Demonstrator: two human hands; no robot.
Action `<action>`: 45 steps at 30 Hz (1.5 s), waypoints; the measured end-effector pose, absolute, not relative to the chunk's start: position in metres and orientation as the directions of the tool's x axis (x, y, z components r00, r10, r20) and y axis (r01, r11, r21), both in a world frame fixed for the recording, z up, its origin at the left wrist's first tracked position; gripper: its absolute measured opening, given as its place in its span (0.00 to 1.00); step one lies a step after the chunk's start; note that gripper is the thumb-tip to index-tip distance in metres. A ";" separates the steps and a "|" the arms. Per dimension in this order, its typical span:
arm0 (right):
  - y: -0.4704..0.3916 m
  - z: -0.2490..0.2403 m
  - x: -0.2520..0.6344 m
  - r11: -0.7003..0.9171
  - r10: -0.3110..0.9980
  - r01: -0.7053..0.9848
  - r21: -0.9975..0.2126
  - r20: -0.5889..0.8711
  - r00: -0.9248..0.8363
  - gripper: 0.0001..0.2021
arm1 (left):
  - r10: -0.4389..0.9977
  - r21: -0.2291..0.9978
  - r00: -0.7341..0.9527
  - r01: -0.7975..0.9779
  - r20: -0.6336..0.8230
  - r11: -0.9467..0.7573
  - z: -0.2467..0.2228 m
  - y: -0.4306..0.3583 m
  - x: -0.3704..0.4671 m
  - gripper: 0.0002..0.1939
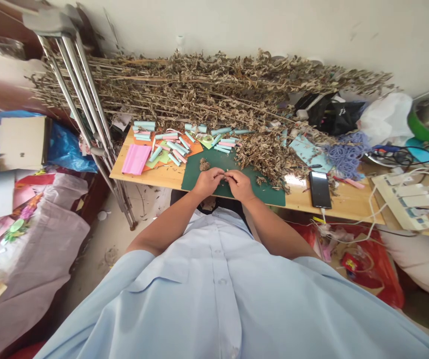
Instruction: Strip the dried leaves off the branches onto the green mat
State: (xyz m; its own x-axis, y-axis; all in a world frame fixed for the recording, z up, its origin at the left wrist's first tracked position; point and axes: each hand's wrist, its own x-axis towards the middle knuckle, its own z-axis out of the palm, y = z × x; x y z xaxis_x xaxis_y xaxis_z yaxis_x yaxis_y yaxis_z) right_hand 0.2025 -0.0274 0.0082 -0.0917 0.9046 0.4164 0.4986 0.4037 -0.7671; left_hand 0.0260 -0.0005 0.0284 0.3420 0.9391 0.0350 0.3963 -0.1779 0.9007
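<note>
Over the near edge of a dark green mat (192,178), my left hand (210,182) and my right hand (239,185) meet fingertip to fingertip. Both are closed in a pinch; whatever lies between the fingers is too small to make out. A small clump of dried leaves (204,164) rests on the mat just beyond my left hand. Beyond my right hand spreads a heap of crumbled dried leaves (266,158). Pink and light-blue paper rolls (179,145) lie on coloured sheets behind the mat, beside a pink paper stack (136,159).
Long dried leafy stalks (184,89) cover the back of the table (124,174) along the wall. Metal crutches (83,94) lean at the left. To the right are a phone (320,189) on a cable, purple yarn (345,153) and a power strip (403,199).
</note>
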 end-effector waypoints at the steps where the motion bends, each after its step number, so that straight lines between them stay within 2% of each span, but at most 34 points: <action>1: -0.027 0.007 0.202 0.400 0.905 0.495 -0.771 0.418 -0.079 0.09 | 0.941 0.907 0.338 0.386 0.029 -0.167 0.030 0.000 0.026 0.09; 8: -0.028 -0.002 0.202 0.372 0.918 0.422 -0.827 0.394 -0.038 0.10 | 0.948 0.918 0.317 0.368 0.022 -0.145 0.036 0.001 0.025 0.09; 19: -0.029 0.002 0.198 0.315 0.931 0.428 -0.847 0.363 0.034 0.08 | 0.959 0.927 0.283 0.361 0.000 -0.106 0.037 0.001 0.025 0.07; 27: -0.029 -0.004 0.200 0.331 0.921 0.414 -0.848 0.385 0.052 0.09 | 0.973 0.932 0.229 0.353 -0.003 -0.081 0.034 0.001 0.026 0.06; 34: -0.030 0.003 0.201 0.324 0.918 0.484 -0.813 0.394 0.047 0.07 | 0.975 0.934 0.221 0.350 -0.007 -0.072 0.034 0.001 0.024 0.06; 40: -0.031 0.002 0.201 0.266 0.931 0.422 -0.867 0.344 0.120 0.09 | 0.976 0.929 0.217 0.363 -0.014 -0.067 0.032 0.002 0.025 0.06; 45: -0.032 0.000 0.201 0.311 0.926 0.458 -0.833 0.375 0.052 0.10 | 0.962 0.921 0.275 0.374 -0.001 -0.106 0.034 0.002 0.026 0.07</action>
State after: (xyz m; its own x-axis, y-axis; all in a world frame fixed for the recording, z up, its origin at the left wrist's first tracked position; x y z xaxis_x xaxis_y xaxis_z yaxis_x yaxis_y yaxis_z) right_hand 0.2015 -0.0322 0.0000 0.0522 0.9255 0.3750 0.4581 0.3115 -0.8326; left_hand 0.0263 0.0020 0.0340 0.2747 0.9615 -0.0008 0.3738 -0.1060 0.9214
